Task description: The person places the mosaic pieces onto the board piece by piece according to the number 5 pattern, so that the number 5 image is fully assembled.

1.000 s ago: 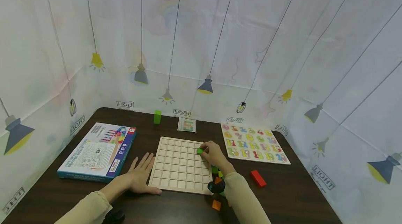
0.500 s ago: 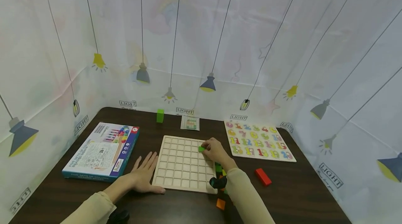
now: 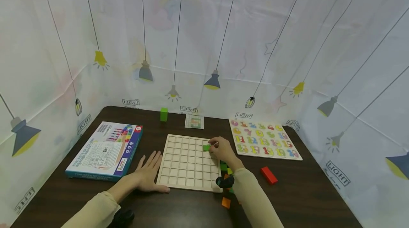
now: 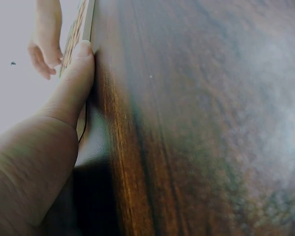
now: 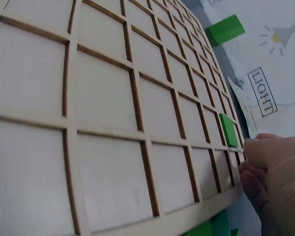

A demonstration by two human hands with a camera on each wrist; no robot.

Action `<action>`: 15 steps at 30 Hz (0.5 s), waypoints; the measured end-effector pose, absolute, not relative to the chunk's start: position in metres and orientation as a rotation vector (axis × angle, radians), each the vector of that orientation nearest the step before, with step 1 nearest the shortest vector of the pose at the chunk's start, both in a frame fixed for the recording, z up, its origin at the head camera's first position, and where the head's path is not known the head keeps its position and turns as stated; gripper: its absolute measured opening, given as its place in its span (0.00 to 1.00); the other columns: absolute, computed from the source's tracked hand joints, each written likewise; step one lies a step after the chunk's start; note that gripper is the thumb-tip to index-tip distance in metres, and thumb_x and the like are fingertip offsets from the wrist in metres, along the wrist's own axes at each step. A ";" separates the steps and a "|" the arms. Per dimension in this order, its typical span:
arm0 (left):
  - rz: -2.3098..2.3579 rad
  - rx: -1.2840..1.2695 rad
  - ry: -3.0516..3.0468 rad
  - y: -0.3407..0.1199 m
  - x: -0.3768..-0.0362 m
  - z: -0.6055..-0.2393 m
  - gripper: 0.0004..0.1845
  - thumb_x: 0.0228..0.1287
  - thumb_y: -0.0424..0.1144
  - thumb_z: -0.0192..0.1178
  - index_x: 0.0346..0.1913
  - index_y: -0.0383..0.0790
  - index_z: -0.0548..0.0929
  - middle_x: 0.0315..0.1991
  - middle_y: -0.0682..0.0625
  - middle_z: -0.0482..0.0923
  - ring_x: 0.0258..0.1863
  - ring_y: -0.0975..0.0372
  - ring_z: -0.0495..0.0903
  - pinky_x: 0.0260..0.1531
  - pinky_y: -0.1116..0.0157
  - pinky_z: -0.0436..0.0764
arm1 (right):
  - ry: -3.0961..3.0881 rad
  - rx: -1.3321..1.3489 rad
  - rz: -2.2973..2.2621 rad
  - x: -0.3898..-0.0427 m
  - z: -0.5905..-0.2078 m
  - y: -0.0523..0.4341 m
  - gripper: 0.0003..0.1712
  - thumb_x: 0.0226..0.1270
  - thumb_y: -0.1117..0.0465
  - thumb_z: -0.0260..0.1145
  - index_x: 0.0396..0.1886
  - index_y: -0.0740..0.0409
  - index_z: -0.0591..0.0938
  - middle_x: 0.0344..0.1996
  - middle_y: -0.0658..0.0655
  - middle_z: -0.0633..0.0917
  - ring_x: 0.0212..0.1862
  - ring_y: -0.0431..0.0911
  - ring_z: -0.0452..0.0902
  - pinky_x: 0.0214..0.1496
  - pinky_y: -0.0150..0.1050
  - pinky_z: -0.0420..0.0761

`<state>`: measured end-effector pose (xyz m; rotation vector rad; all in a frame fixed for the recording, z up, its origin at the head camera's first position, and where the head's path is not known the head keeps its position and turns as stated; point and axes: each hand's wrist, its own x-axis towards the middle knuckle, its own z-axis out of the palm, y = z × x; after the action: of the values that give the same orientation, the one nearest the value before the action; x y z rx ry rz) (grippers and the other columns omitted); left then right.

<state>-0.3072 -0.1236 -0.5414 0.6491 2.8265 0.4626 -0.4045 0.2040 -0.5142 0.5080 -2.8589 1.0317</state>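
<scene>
since the earlier frames the green block [image 3: 206,147] has gone from the pinch of the right hand [image 3: 222,151] into a cell near the far right corner of the grid board [image 3: 188,162], and the fingers, loosely curled and holding nothing, now sit just beside it. left hand [image 3: 147,173] lies spread flat on the desk [image 3: 297,199], its thumb against the board's near left edge. loose coloured blocks [image 3: 226,202] lie by the right wrist, with a red block [image 3: 269,175] further right, a number puzzle [image 3: 263,138] toward the far right corner, a box [image 3: 106,150] at the left edge and another green block [image 3: 164,114] by the far edge.
</scene>
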 end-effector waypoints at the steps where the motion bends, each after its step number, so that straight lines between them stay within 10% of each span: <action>1: 0.470 0.647 2.831 -0.124 -0.308 -0.542 0.71 0.37 0.84 0.50 0.75 0.36 0.41 0.75 0.42 0.32 0.73 0.52 0.30 0.64 0.43 0.30 | -2.836 0.478 1.056 -0.404 -0.514 0.207 0.11 0.65 0.66 0.64 0.47 0.60 0.82 0.39 0.54 0.80 0.39 0.47 0.77 0.37 0.41 0.78; 15: 0.524 0.658 2.827 -0.123 -0.306 -0.537 0.70 0.38 0.81 0.53 0.74 0.34 0.44 0.75 0.41 0.34 0.73 0.50 0.31 0.64 0.42 0.31 | -2.761 0.259 1.023 -0.395 -0.519 0.258 0.08 0.64 0.67 0.64 0.42 0.61 0.83 0.37 0.54 0.84 0.37 0.46 0.79 0.40 0.43 0.79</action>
<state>-0.3063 -0.1229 -0.5371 0.6576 2.8267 0.5242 -0.3945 0.2583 -0.5191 0.2591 -2.7608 1.0227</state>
